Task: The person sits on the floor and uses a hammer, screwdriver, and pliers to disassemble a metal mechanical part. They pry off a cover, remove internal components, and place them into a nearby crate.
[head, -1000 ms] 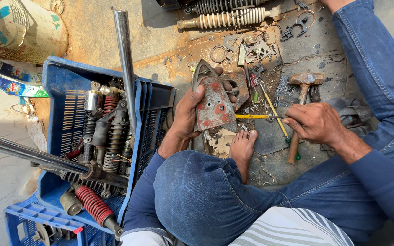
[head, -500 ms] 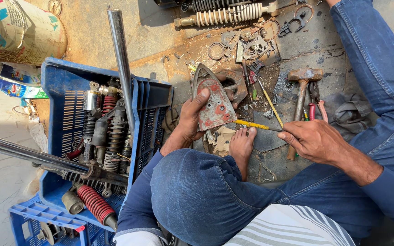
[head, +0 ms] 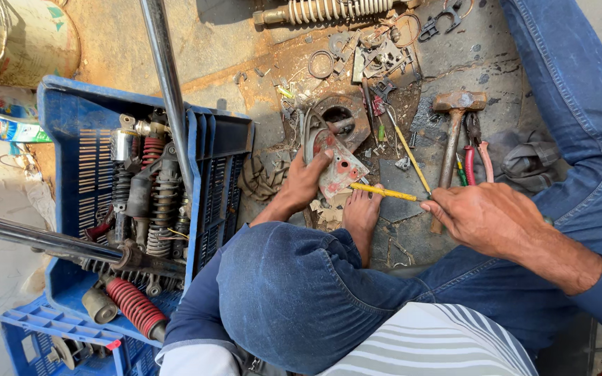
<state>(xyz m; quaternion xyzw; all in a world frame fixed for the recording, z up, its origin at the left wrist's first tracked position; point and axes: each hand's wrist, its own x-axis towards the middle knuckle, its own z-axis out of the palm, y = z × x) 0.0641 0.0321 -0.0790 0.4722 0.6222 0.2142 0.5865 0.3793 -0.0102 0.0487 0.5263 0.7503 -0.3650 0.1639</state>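
Observation:
My left hand grips a worn metal plate with red paint patches, holding it upright on the oily ground, next to my bare foot. My right hand is closed around the end of a thin yellow-handled tool whose tip rests against the plate. A hammer with a wooden handle lies just beyond my right hand, beside red-handled pliers. My blue-jeaned knee fills the lower middle of the view.
A blue plastic crate at left holds several shock absorbers and springs. A long metal tube rises across it. A large coil spring and scattered small parts lie at the top. A grey rag sits at right.
My right hand has slid down toward me along the yellow-handled tool, and the tool now points at the plate. My left hand keeps the plate in place.

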